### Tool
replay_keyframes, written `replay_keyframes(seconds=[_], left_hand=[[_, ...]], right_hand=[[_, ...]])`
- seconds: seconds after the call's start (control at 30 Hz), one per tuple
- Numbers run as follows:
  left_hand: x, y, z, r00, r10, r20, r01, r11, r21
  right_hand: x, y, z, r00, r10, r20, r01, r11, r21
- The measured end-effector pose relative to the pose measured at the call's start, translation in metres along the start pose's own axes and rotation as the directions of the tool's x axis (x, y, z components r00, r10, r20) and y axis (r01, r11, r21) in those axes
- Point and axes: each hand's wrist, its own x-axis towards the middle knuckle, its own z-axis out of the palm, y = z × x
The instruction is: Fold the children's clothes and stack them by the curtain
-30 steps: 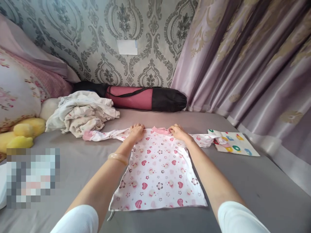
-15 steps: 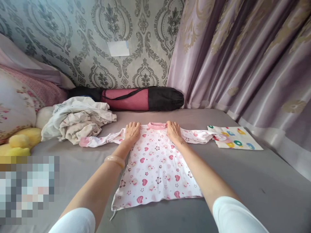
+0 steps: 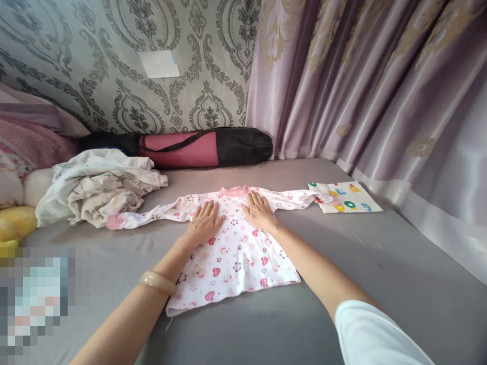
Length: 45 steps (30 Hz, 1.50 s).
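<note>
A small white long-sleeved shirt [image 3: 236, 258] with pink hearts and a pink collar lies flat on the grey bed sheet [image 3: 361, 268], sleeves spread out to both sides. My left hand [image 3: 205, 223] lies flat on the chest of the shirt, fingers stretched out. My right hand [image 3: 258, 210] also rests flat on the shirt just below the collar, fingers apart. Neither hand holds anything. A pale bangle [image 3: 157, 282] sits on my left wrist.
A folded white cloth with coloured letters [image 3: 344, 197] lies right of the shirt. A heap of crumpled pale clothes [image 3: 97, 187] sits at left. A rolled pink mat in a black bag [image 3: 186, 148] lies against the wall. Pillows, a yellow plush toy at far left; curtains on the right.
Both hands slid from the shirt's shoulders beside the collar down and inward onto its chest. The view has turned to the right.
</note>
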Motion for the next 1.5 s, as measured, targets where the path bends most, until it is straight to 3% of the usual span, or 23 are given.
replay_keyframes(seconds=[0.1,0.17,0.23,0.33,0.47,0.57,0.63,0.7,0.8,0.87,0.93,1.03,1.13,1.27,1.37,1.5], left_hand=[[-0.002,-0.002,-0.008,0.998,0.003,0.062,-0.002,1.000,-0.015],[-0.010,-0.006,-0.018,0.997,0.020,0.073,-0.019,1.000,-0.013],[-0.026,-0.008,-0.026,0.998,0.038,0.044,-0.037,0.999,-0.014],[-0.057,0.000,-0.026,0.994,0.106,-0.003,-0.106,0.994,-0.040],[-0.083,0.020,-0.016,0.977,0.203,0.065,-0.197,0.977,-0.076],[-0.084,0.027,-0.022,0.976,0.195,0.098,-0.188,0.979,-0.071],[-0.077,0.030,-0.034,0.968,0.210,0.136,-0.200,0.976,-0.084],[-0.066,0.036,-0.046,0.953,0.261,0.152,-0.244,0.962,-0.121],[-0.038,0.058,-0.054,0.924,0.373,0.086,-0.349,0.913,-0.209],[-0.014,0.082,-0.050,0.912,0.410,0.022,-0.386,0.874,-0.295],[0.012,0.109,-0.042,0.931,0.364,-0.019,-0.343,0.858,-0.382],[0.044,0.147,-0.031,0.971,0.238,-0.028,-0.225,0.865,-0.448],[0.062,0.170,-0.021,0.993,0.117,-0.019,-0.113,0.884,-0.453],[0.069,0.178,-0.008,0.997,-0.078,-0.025,0.058,0.892,-0.448],[0.069,0.177,-0.002,0.993,-0.105,-0.047,0.070,0.875,-0.478],[0.067,0.175,0.004,0.977,-0.203,-0.069,0.111,0.753,-0.648]], right_hand=[[-0.006,0.009,-0.028,0.994,-0.007,0.112,-0.020,0.971,0.237],[-0.022,0.016,-0.051,0.999,0.014,0.046,-0.030,0.933,0.359],[-0.051,0.021,-0.065,0.998,0.056,-0.035,-0.039,0.933,0.357],[-0.101,0.022,-0.057,0.991,-0.034,-0.129,0.059,0.979,0.194],[-0.141,0.016,-0.025,0.982,-0.176,0.063,0.172,0.983,0.065],[-0.146,0.016,-0.026,0.977,-0.199,0.081,0.182,0.968,0.173],[-0.148,0.021,-0.038,0.995,-0.101,-0.029,0.105,0.957,0.272],[-0.152,0.029,-0.050,0.989,0.114,-0.099,-0.075,0.940,0.334],[-0.165,0.037,-0.055,0.941,0.332,0.066,-0.333,0.874,0.353],[-0.174,0.038,-0.051,0.925,0.342,0.167,-0.379,0.871,0.312],[-0.180,0.035,-0.047,0.923,0.344,0.172,-0.379,0.889,0.255],[-0.186,0.028,-0.045,0.917,0.361,0.167,-0.392,0.893,0.222],[-0.190,0.022,-0.048,0.912,0.369,0.177,-0.404,0.880,0.248],[-0.198,0.021,-0.051,0.921,0.350,0.170,-0.386,0.875,0.293],[-0.203,0.021,-0.052,0.924,0.339,0.177,-0.380,0.870,0.316],[-0.207,0.020,-0.052,0.930,0.315,0.187,-0.360,0.882,0.305]])
